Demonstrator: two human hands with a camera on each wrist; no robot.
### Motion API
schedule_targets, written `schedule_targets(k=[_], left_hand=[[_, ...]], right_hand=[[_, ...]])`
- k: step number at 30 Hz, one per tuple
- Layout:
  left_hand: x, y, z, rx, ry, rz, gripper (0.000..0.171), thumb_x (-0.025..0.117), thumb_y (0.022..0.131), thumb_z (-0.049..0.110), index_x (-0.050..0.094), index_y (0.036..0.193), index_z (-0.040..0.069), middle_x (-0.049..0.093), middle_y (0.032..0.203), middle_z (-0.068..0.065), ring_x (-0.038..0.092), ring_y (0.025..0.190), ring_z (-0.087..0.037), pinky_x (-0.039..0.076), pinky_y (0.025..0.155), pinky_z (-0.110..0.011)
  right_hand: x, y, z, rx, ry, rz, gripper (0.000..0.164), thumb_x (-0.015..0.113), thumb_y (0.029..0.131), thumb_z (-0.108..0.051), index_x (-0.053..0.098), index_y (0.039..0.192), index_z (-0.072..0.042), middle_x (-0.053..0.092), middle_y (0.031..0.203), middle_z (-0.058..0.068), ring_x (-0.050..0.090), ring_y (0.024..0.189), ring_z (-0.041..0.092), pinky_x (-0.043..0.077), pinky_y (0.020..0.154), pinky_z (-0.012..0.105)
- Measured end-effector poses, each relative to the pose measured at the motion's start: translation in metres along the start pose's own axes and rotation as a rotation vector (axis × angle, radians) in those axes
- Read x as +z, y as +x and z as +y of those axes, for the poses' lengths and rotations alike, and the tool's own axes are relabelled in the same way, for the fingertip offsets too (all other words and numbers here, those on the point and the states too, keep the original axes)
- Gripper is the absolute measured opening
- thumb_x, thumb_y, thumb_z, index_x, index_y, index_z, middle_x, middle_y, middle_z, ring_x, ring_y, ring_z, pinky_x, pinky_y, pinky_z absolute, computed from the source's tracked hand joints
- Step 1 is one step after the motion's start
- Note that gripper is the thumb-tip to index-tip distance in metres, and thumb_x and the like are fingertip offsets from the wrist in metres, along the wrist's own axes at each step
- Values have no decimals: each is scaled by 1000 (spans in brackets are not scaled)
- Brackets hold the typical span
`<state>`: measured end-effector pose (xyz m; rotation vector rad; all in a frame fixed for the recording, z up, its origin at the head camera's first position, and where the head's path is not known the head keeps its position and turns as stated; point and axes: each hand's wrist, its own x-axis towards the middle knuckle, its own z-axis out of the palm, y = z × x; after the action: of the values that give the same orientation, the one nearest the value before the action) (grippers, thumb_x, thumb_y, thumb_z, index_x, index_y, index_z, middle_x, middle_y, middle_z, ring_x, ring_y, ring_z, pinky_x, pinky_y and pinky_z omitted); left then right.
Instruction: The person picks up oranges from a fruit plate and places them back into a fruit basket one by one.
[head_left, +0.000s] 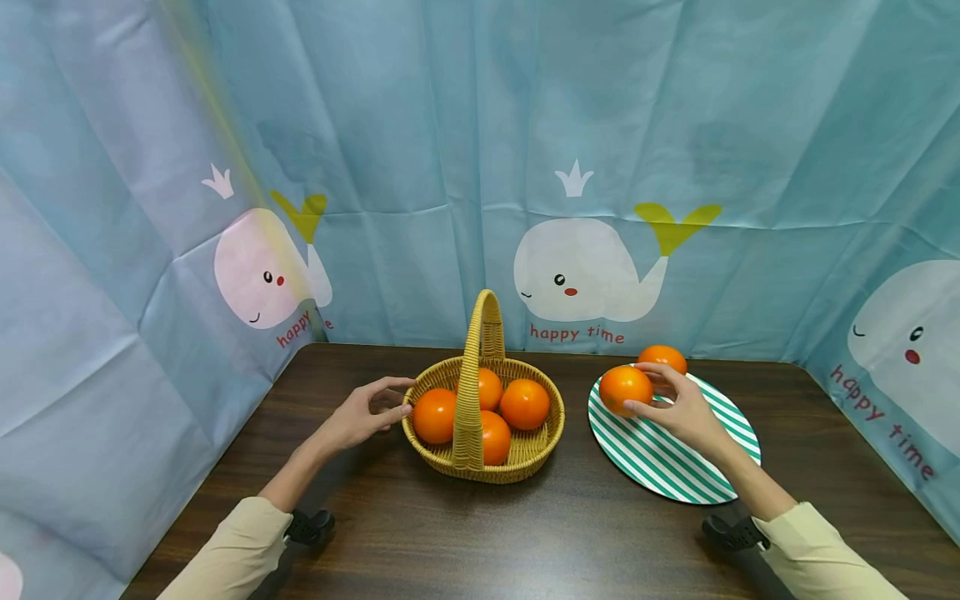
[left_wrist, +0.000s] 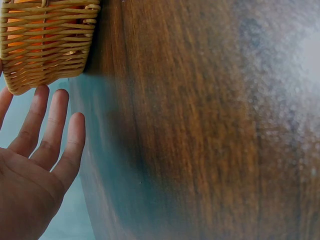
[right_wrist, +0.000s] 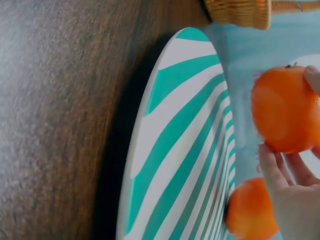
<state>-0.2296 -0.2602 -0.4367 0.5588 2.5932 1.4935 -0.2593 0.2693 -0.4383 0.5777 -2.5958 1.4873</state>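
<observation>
My right hand (head_left: 686,414) grips an orange (head_left: 626,390) between thumb and fingers, over the left far part of a green-and-white striped oval plate (head_left: 675,462). In the right wrist view the held orange (right_wrist: 285,107) hangs above the plate, and a second orange (right_wrist: 251,210) rests at the plate's far end. My left hand (head_left: 365,414) is at the left side of a yellow wicker basket (head_left: 517,468), thumb and fingertips right at its rim. Several oranges (head_left: 525,404) lie inside the basket. The left wrist view shows the fingers (left_wrist: 55,117) extended beside the woven wall (left_wrist: 45,55).
Basket and plate stand side by side on a dark wooden table (head_left: 420,533). The basket's tall arched handle (head_left: 471,392) rises over the fruit. Behind the table hangs a light blue curtain (head_left: 405,275) printed with whales. Both wrists wear black straps.
</observation>
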Motion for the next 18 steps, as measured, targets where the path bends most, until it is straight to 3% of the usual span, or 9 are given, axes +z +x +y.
schedule_targets(k=[8, 15, 18], left_hand=[[0, -1, 1, -2, 2, -1, 47, 68, 101, 20, 54, 145, 8, 61, 129, -21, 62, 112, -38, 57, 80, -52], [-1, -1, 1, -6, 9, 0, 48, 68, 101, 21, 55, 145, 8, 61, 128, -21, 62, 112, -37, 58, 79, -51], [-1, -1, 1, -10, 12, -1, 48, 68, 101, 21, 54, 145, 8, 61, 128, -21, 62, 112, -37, 58, 79, -51]], right_hand=[[2, 0, -9, -25, 49, -20, 60, 79, 93, -19, 52, 144, -5, 53, 140, 18, 59, 118, 39, 53, 87, 26], [5, 3, -17, -61, 98, -36, 59, 79, 92, -14, 52, 145, -7, 54, 138, 16, 59, 117, 37, 53, 92, 38], [7, 5, -21, -74, 104, -37, 59, 79, 92, -13, 52, 144, -7, 54, 138, 16, 60, 117, 37, 53, 91, 35]])
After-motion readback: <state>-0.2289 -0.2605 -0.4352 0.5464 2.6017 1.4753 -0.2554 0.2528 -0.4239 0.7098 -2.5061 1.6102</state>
